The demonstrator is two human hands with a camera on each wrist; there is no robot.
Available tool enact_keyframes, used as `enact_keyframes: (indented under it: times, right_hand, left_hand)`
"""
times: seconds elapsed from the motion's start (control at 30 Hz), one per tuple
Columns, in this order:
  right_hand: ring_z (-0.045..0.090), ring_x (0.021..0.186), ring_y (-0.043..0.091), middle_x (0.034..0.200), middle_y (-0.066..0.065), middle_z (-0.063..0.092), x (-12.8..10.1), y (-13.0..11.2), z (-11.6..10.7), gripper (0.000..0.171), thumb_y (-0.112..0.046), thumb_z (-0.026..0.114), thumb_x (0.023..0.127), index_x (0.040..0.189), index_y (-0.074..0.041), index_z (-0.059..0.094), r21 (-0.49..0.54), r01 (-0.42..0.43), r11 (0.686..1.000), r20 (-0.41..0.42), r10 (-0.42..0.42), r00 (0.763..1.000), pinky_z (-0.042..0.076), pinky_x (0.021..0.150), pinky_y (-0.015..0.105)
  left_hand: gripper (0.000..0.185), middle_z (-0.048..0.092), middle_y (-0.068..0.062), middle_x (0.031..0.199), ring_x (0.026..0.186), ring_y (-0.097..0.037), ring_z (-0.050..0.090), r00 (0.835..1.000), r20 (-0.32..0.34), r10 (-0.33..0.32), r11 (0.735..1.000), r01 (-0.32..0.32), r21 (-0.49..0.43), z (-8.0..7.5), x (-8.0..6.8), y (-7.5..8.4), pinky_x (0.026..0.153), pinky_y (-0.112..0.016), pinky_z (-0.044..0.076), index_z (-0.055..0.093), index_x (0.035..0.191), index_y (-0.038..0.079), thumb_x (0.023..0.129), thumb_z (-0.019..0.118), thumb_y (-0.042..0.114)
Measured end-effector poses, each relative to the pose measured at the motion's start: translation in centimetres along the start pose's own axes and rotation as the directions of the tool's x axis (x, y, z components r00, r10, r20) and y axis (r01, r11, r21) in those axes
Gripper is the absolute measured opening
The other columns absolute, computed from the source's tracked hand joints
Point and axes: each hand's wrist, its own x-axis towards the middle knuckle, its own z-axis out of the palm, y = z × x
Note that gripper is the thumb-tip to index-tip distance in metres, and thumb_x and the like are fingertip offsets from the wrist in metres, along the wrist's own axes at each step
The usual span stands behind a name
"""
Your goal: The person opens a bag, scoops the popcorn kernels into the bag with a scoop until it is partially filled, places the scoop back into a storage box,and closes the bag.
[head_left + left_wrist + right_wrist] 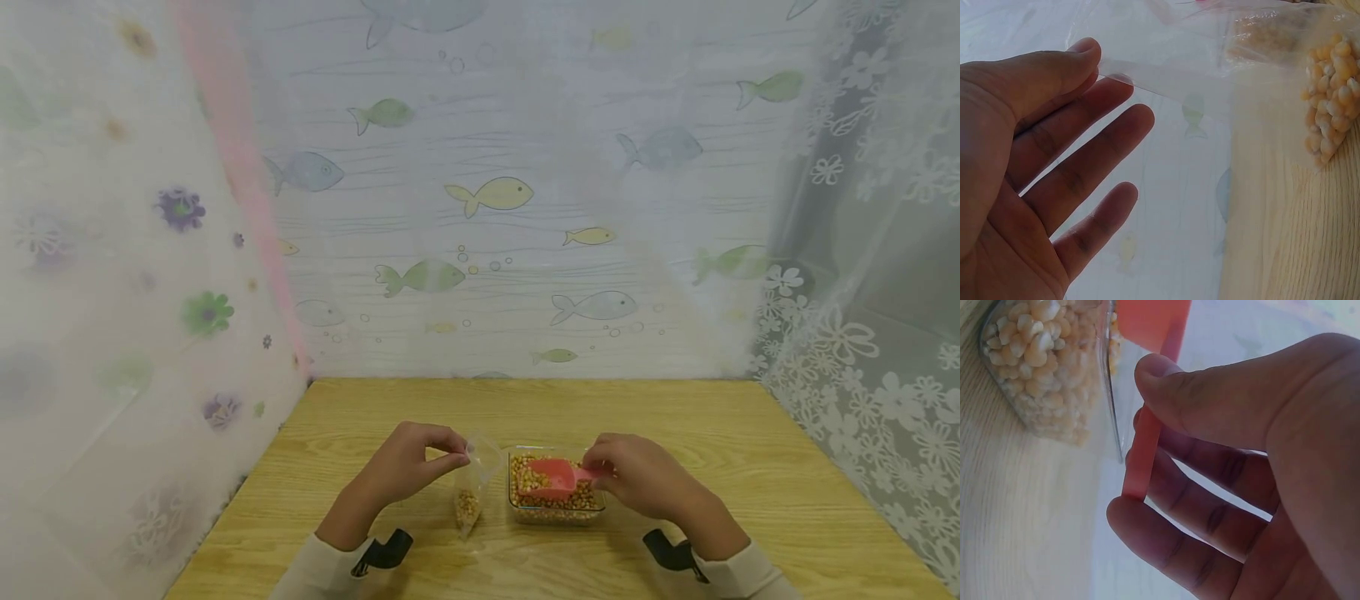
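My left hand (408, 467) pinched the rim of the clear bag (474, 483) upright just left of the kernel-filled container (557, 510), while my right hand (637, 477) gripped the pink scoop (551, 478), its bowl pointing left toward the bag.

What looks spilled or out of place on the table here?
Nothing stands out. The kernels stay inside the clear container and the plastic bag, with the left hand pinching the bag and the right hand holding the pink scoop.
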Motion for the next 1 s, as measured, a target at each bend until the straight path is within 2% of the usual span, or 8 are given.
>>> enact_keyframes:
  times: [0.33, 0.6, 1.0]
  right_hand:
    - [0.058, 0.081, -0.002, 0.093, -0.016, 0.064, -0.2, -0.2, -0.8, 0.015, -0.015, 0.081, 0.091, 0.1, -0.025, 0.076, 0.033, 0.016, 0.999, -0.039, -0.015, 0.999, 0.053, 0.069, 0.025]
    - [0.06, 0.083, -0.001, 0.093, -0.016, 0.065, -0.5, -0.3, -1.2, 0.015, -0.015, 0.082, 0.09, 0.1, -0.025, 0.075, 0.012, 0.017, 1.0, -0.066, -0.016, 0.998, 0.055, 0.07, 0.026]
    - [0.06, 0.082, -0.001, 0.094, -0.016, 0.066, 0.2, -0.8, -2.6, 0.016, -0.015, 0.081, 0.09, 0.1, -0.026, 0.075, -0.031, 0.041, 0.999, -0.107, -0.044, 0.993, 0.054, 0.069, 0.026]
  left_hand:
    - [0.007, 0.075, 0.016, 0.108, 0.098, -0.004, 0.072, 1.0, 0.008, -0.011, 0.999, 0.012, -0.03, 0.1, -0.3, 0.4, 0.086, -0.045, 0.062, 0.075, 0.098, 0.033, 0.099, 0.07, 0.038]
    - [0.008, 0.075, 0.016, 0.108, 0.098, -0.002, 0.072, 1.0, 0.008, 0.002, 1.0, -0.002, -0.006, 0.4, -0.1, 0.6, 0.086, -0.03, 0.06, 0.075, 0.098, 0.035, 0.099, 0.07, 0.041]
    - [0.005, 0.077, 0.012, 0.11, 0.099, -0.003, 0.072, 1.0, 0.008, 0.009, 1.0, -0.009, -0.027, 0.4, -0.1, 0.8, 0.086, -0.031, 0.061, 0.074, 0.097, 0.035, 0.098, 0.071, 0.038]
